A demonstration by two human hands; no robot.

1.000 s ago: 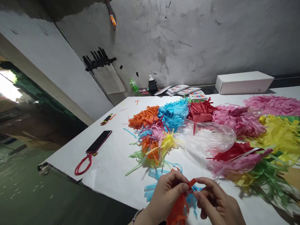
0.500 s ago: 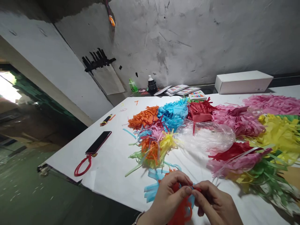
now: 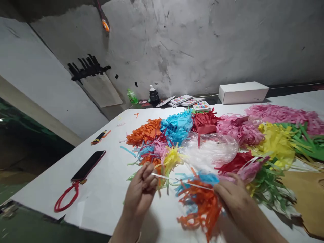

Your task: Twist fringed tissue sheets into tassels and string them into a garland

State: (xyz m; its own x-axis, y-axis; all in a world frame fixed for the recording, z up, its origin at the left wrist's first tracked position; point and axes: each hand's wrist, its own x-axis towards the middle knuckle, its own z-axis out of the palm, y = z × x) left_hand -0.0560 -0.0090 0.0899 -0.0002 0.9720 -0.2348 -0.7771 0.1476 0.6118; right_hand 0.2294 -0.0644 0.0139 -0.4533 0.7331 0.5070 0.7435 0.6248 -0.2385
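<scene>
No lettering is legible. The packets (image 3: 181, 99) and white carton (image 3: 243, 93) along the worktop's (image 3: 106, 192) far edge carry print too small to read.

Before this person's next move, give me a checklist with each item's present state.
1. Left hand grips the white string: ok, fingers closed on it.
2. Right hand grips the string: ok, it runs to the fingertips.
3. String free of slack: ok, nearly straight between the hands.
4. Orange and blue fringe fastened to the string: cannot tell, blurred.
5. Phone apart from both hands: ok.
6. Table beyond right hand free of paper: not ok, red paper lies there.
</scene>
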